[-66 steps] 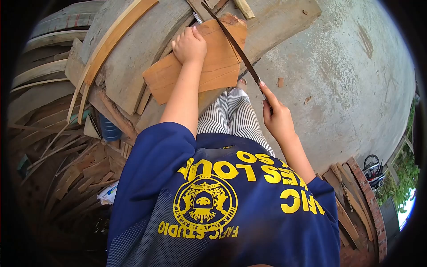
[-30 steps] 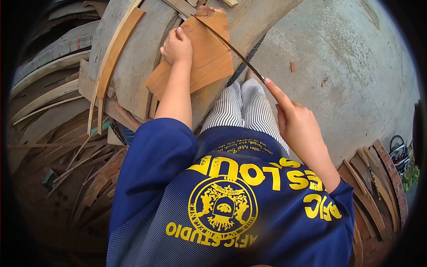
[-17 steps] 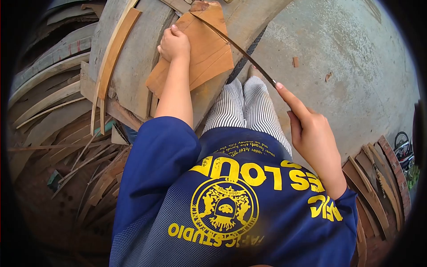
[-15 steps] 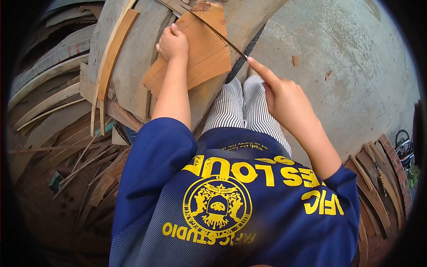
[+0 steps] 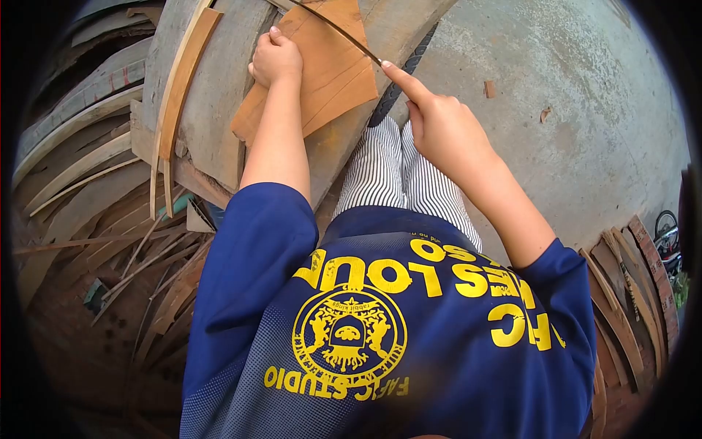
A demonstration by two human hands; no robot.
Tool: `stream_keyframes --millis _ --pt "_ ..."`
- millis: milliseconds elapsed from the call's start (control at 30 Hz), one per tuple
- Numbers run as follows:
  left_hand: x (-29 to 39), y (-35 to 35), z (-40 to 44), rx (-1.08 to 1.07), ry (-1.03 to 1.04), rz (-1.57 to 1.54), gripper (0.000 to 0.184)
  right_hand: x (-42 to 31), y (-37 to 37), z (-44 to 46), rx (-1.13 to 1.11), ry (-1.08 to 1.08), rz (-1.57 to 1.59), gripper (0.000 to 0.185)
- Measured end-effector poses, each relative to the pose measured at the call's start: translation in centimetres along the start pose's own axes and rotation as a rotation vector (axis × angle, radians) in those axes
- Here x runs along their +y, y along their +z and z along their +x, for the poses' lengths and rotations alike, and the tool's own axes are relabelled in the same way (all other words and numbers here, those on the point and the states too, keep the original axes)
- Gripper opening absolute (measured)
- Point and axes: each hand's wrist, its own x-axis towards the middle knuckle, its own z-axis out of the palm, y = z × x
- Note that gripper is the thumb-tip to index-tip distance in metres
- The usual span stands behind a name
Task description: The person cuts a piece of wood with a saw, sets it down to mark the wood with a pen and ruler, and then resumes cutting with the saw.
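An orange-brown wooden board (image 5: pixel 333 80) with thin lines drawn across it lies at the top of the view. My left hand (image 5: pixel 276 58) is closed at its left edge, thumb uppermost, gripping it. Across the board's upper right runs a long thin dark strip (image 5: pixel 344 33), blade-like and seen nearly edge-on; its far end leaves the frame. My right hand (image 5: pixel 446 128) is at the strip's near end, index finger stretched along it and the other fingers curled under. Whatever sits inside that palm is hidden.
The board rests on large grey planks (image 5: pixel 212 95). Curved wooden strips (image 5: pixel 186 80) lie to its left, above a heap of offcuts (image 5: pixel 161 271). Concrete floor (image 5: pixel 556 139) with small wood chips spreads right. More curved pieces (image 5: pixel 618 307) and a bicycle wheel (image 5: pixel 665 223) are at far right.
My right hand has moved up and left, carrying the strip's near end closer to the board. The left hand keeps its hold; the whole view has shifted slightly.
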Motion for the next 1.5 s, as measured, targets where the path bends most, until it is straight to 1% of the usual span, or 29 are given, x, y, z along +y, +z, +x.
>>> stream_keyframes --millis 67,133,167,233,267,333,367,433,467,533,567,633,767,833,867,900,967,1000,1067,1100,1167,1200,1267,1300,1333,1367,1433,1467,1500 --pt "-0.2 -0.1 0.3 0.001 -0.021 0.018 0.040 -1.2 -2.5 -0.9 -0.047 0.035 0.012 0.056" --pt "0.1 0.0 0.7 -0.015 -0.031 0.020 0.040 -4.2 -7.7 -4.4 -0.183 0.173 -0.022 0.056" --pt "0.1 0.2 0.7 -0.016 -0.032 0.017 0.040 -5.4 -9.6 -6.4 -0.202 0.199 -0.118 0.056" --pt "-0.3 0.4 0.5 0.033 -0.033 -0.005 0.040 -5.3 -10.6 -7.6 -0.191 0.204 -0.089 0.053" --pt "-0.5 0.3 0.3 0.028 -0.034 0.002 0.040 -4.5 -9.3 -6.7 -0.197 0.207 -0.084 0.053" --pt "-0.1 -0.1 0.2 0.012 -0.007 -0.022 0.041 -2.2 -5.1 -2.3 -0.111 0.086 -0.049 0.051" --pt "-0.2 0.0 0.2 0.012 -0.009 -0.022 0.041 -1.7 -3.8 -0.9 -0.113 0.085 -0.049 0.051" --pt "-0.1 0.2 0.4 0.031 -0.045 0.010 0.042 -1.6 -2.4 0.9 -0.062 0.007 -0.014 0.050" --pt "-0.1 0.2 0.2 0.030 -0.045 0.012 0.042 -1.7 -3.5 -0.1 -0.079 -0.028 -0.004 0.063" --pt "0.6 0.1 0.3 0.009 0.036 0.037 0.043 -4.0 -8.0 -3.5 -0.155 0.086 -0.059 0.054" --pt "0.6 0.1 0.4 0.017 0.036 0.033 0.043 -5.2 -10.4 -5.3 -0.256 0.192 -0.101 0.053" --pt "0.6 0.2 0.5 0.041 -0.043 0.044 0.043 -5.9 -11.5 -6.9 -0.233 0.208 -0.167 0.053" --pt "0.2 0.1 0.4 0.026 -0.043 0.050 0.044 -3.7 -6.7 -1.2 -0.172 0.113 -0.098 0.054" --pt "0.3 0.2 0.7 0.001 -0.054 0.051 0.044 -3.1 -4.6 1.4 -0.043 -0.050 -0.063 0.055" --pt "0.5 0.4 0.9 0.003 -0.056 0.038 0.044 -3.5 -5.7 0.7 -0.117 -0.059 -0.084 0.061" --pt "0.2 0.6 0.8 -0.002 -0.043 0.056 0.044 -4.8 -7.8 -1.1 -0.118 -0.063 -0.100 0.061" --pt "0.3 0.8 0.9 0.014 -0.049 0.053 0.043 -7.1 -11.9 -4.5 -0.326 0.125 -0.216 0.048" --pt "0.5 0.5 0.7 0.002 -0.047 0.076 0.042 -7.1 -12.6 -4.0 -0.318 0.107 -0.238 0.048" --pt "0.5 0.4 0.4 -0.004 -0.054 0.087 0.041 -7.2 -13.5 -3.4 -0.350 0.187 -0.158 0.047" --pt "0.3 0.4 0.4 0.013 -0.021 0.073 0.041 -6.3 -11.8 -2.0 -0.346 0.177 -0.175 0.047" --pt "0.4 0.7 0.7 0.047 -0.007 0.046 0.040 -4.0 -7.1 2.2 -0.146 -0.046 -0.078 0.048" --pt "0.5 0.6 0.6 0.035 -0.009 0.058 0.039 -4.5 -7.2 2.5 -0.148 -0.058 -0.091 0.048" --pt "0.6 0.4 0.2 0.021 -0.031 0.066 0.038 -5.7 -7.5 2.5 -0.256 0.008 -0.168 0.048" --pt "1.1 0.0 -0.3 -0.024 0.056 0.050 0.038 -6.3 -8.3 2.0 -0.267 -0.002 -0.181 0.048" --pt "1.5 -0.2 -0.3 -0.058 0.137 0.034 0.037 -6.9 -9.7 1.2 -0.340 0.093 -0.193 0.049" --pt "1.7 -0.2 -0.4 -0.047 0.110 0.035 0.037 -7.3 -10.5 0.5 -0.417 0.187 -0.202 0.049" --pt "1.7 0.1 -0.6 -0.082 0.195 0.003 0.038 -6.9 -9.7 0.4 -0.419 0.148 -0.247 0.053" --pt "1.5 0.3 -0.8 -0.082 0.164 0.006 0.038 -6.7 -9.1 0.5 -0.348 0.118 -0.198 0.054" --pt "1.6 0.3 -0.8 -0.032 0.069 -0.019 0.038 -6.3 -8.4 0.5 -0.276 0.092 -0.148 0.056"
